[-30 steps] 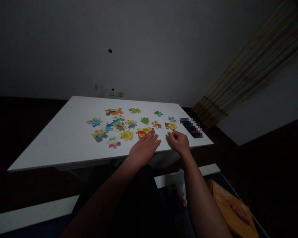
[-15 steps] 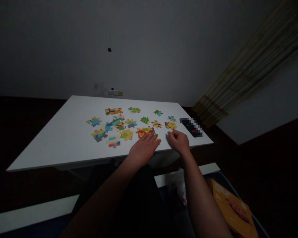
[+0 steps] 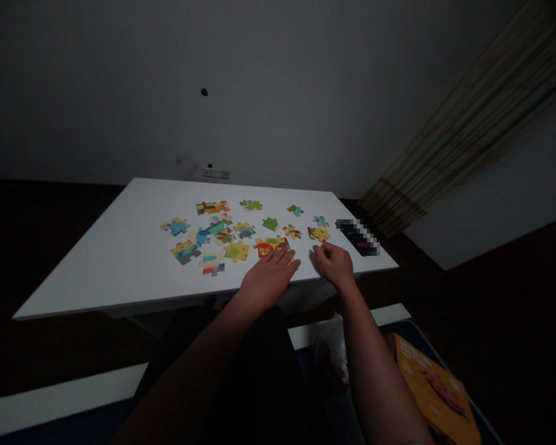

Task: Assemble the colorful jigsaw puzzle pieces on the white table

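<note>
My left hand (image 3: 267,279) lies flat with fingers spread on the red and yellow puzzle piece (image 3: 269,246) near the front edge of the white table (image 3: 120,259), pressing it rather than gripping it. My right hand (image 3: 334,266) rests just beside it, fingers curled by a small yellow piece (image 3: 319,233); I cannot tell whether they pinch anything. Other loose pieces (image 3: 213,232) lie scattered beyond, and an orange box (image 3: 433,392) sits low at my right.

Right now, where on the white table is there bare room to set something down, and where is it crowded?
The white table is bare across its left part, from the left edge to the puzzle pieces, and in a strip along the far edge. It is crowded centre to right: scattered pieces, the left hand on a red-yellow piece, the right hand, and a dark object.
</note>
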Tool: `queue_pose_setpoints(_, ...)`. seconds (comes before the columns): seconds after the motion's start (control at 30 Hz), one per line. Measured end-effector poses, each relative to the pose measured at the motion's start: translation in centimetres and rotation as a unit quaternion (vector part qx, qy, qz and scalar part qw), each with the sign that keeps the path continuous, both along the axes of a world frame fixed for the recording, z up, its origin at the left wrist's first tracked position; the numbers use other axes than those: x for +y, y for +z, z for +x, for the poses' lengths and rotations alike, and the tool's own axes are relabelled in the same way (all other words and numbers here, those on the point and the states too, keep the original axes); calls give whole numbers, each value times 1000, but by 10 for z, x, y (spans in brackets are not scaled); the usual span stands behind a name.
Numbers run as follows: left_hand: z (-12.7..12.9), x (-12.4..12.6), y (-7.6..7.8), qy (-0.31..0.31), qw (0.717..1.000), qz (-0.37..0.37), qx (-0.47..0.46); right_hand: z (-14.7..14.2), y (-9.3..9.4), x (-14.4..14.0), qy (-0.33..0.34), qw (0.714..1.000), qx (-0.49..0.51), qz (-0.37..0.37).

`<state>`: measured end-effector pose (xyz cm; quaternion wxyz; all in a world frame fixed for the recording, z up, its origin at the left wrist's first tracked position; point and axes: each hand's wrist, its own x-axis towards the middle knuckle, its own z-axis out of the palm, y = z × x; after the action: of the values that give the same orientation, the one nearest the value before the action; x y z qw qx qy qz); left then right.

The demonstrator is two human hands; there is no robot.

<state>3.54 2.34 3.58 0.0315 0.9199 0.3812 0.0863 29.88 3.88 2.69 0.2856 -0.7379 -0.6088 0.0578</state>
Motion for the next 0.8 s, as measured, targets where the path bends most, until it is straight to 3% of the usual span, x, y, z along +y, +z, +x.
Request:
queue_pose_setpoints(0.37,0,6,-11,-19,999,-11,-38,8,-5,5,-3,999,45,13)
queue_pose_setpoints(0.53,-1,6,-13,-23,999,-7,-39,24,-4,30,-77,992,79,55)
queue_pose_setpoints(0.67,-2,5,-10,-13,1000,1,-27,22,-4,54,-75,996,30,48)
queue_pose_setpoints(0.8,0,6,-7,-12,1000,-5,-15,15,-7,63,-59,997,-41,-11)
